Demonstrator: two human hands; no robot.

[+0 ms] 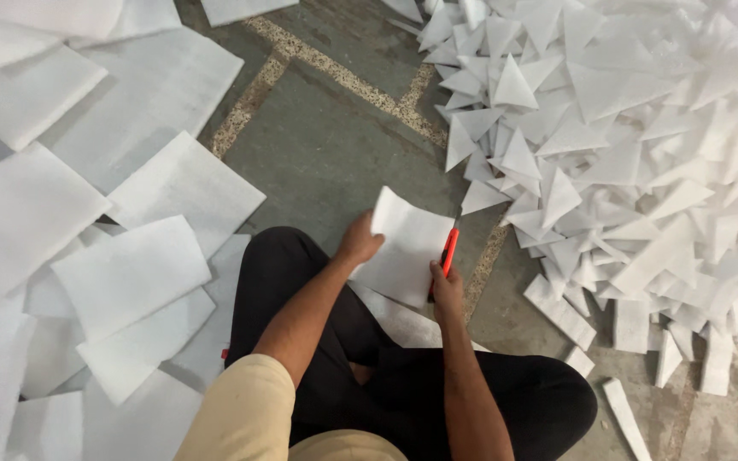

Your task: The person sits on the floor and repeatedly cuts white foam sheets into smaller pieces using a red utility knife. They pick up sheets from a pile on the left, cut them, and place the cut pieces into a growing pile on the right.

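Left hand (359, 242) pinches our one white foam sheet (403, 248) at centre; right hand (447, 286) grips one red cutter (448, 253), probably a knife, long axis pointing far, along sheet's right edge.

Square sheets (130, 265) lie left of the legs (403, 376) — cut triangles (608, 128) heaped right, on the floor (326, 145).

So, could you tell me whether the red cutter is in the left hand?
No, the right hand grips the red cutter; the left hand holds the white sheet.
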